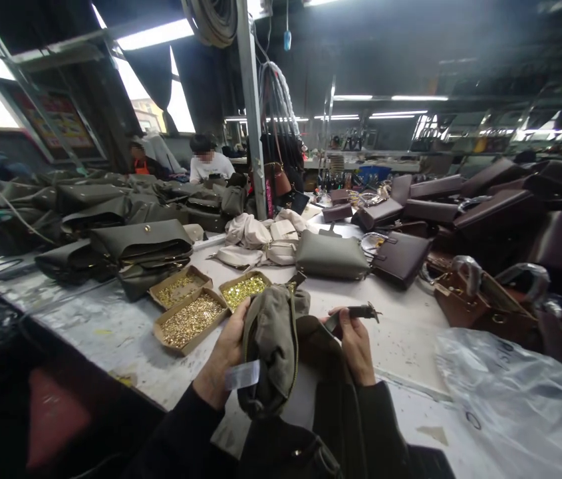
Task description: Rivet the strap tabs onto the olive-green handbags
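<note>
Close in front of me is a dark olive handbag point(333, 406), with its fabric lining point(271, 346) pulled up and out. A brass-coloured zip runs along the lining's edge. My left hand point(225, 352) is closed on the lining's left side, most fingers hidden behind the cloth. A small clear plastic piece point(242, 375) lies by my left wrist. At the bag's right edge, my right hand point(355, 342) pinches a short dark strap point(359, 311) with a metal fitting at its tip. Left of the lining stand cardboard trays point(181, 347) of small gold-coloured metal parts.
Olive bags point(141, 243) are heaped at the left, dark brown bags point(490, 213) at the right. Pale cloth pouches point(261, 236) and a grey-green bag point(331, 254) lie ahead. Clear plastic sheeting point(525, 392) covers the near right. A metal post point(253, 113) rises behind; people sit beyond.
</note>
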Available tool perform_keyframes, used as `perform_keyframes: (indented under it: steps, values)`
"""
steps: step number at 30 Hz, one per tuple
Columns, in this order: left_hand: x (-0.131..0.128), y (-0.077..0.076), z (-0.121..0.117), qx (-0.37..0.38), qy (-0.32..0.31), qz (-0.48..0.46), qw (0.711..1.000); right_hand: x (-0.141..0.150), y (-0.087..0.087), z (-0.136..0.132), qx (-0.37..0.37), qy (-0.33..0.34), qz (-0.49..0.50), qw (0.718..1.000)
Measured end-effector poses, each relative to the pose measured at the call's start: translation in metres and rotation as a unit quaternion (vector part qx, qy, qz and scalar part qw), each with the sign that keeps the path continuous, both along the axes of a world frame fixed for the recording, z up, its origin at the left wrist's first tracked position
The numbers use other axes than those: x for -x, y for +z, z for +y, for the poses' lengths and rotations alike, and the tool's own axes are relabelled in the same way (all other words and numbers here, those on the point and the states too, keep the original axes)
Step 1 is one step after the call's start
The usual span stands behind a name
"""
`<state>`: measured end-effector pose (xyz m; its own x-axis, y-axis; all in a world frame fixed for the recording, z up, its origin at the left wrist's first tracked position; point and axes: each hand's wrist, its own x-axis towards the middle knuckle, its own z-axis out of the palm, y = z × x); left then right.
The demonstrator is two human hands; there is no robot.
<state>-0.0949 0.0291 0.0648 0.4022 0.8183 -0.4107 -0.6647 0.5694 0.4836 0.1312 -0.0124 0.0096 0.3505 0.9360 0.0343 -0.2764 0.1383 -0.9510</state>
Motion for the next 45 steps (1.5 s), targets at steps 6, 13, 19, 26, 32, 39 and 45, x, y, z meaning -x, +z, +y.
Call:
perform_keyframes:
  steps: [6,13,19,26,32,39,45]
  values:
    - [0.001,0.004,-0.014,0.016,0.047,0.006,0.999,0.001,-0.003,0.002,-0.006,0.016,0.004,1.0]
    - [0.007,0.004,-0.016,0.039,0.024,0.021,0.999,0.004,-0.001,0.001,-0.008,0.029,0.0,1.0]
    - [0.01,0.002,-0.016,0.026,0.022,0.083,0.996,0.004,-0.001,0.001,-0.012,0.025,-0.003,1.0]
    - [0.023,0.013,-0.019,0.003,0.037,0.103,0.994,0.005,0.003,0.003,-0.008,0.037,-0.004,0.999]
    - [0.019,0.034,-0.046,-0.121,0.182,0.06,0.974,0.003,0.004,0.005,-0.006,0.026,-0.006,1.0]
    - [0.007,-0.016,-0.114,-0.476,0.068,0.28,0.831,0.004,0.001,0.01,-0.004,0.013,0.004,1.0]
    - [0.011,-0.019,-0.122,-0.62,-0.098,0.457,0.63,0.008,0.0,0.014,-0.001,0.028,0.037,0.999]
